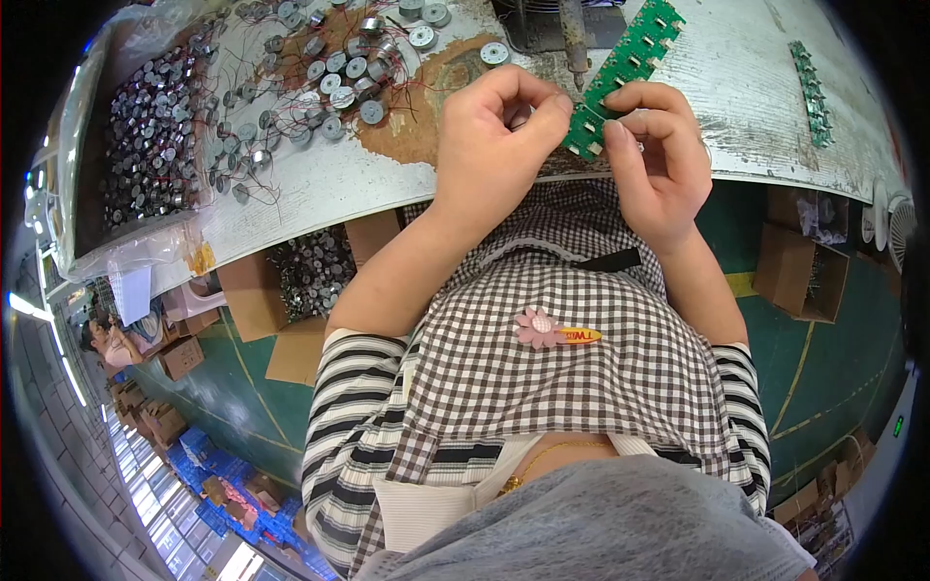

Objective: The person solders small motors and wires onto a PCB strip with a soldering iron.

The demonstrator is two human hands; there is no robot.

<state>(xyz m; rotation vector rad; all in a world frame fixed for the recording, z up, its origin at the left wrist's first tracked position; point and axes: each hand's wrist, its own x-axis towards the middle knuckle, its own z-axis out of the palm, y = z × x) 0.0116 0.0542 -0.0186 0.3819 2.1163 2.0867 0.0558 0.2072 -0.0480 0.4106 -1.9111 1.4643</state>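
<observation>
One green circuit board in play; where's it sitting?

Over the near side of the tabletop, slanting up and to the right; low end between the left hand and the right hand; can't tell if it touches the surface.

Grip status?

Right has thumb and bent fingers closed on the board's right side; left has thumb and forefinger pinched together at its left edge; can't tell if the left grips the board or something thin.

Anything close by?

Metal rod points down just beside the board, above the left fingertips; single round disc lies near it; another green strip well apart at far right.

Left side?

Loose spread of round metal parts, many with red wires; lots more in a bin at the far left.

Below?

Open cardboard box under the edge, more round parts inside; green floor with yellow lines.
</observation>
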